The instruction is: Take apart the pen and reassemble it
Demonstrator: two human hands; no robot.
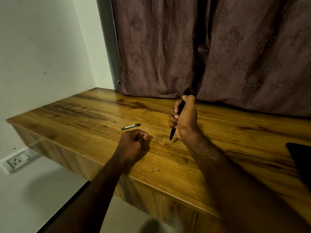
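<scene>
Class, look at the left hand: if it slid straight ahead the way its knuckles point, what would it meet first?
Probably the dark pen piece lying on the table just beyond the left hand; the gap looks small, though depth is uncertain.

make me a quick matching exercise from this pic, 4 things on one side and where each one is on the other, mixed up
Things:
1. black pen body
2. grey pen piece
3. wall socket
4. patterned curtain

Places:
A. hanging behind the wooden desk
B. low on the wall, left of the desk
C. in the grip of the right hand, tip down
D. lying flat on the desk beyond the left hand

Pairs: 1-C, 2-D, 3-B, 4-A
</scene>
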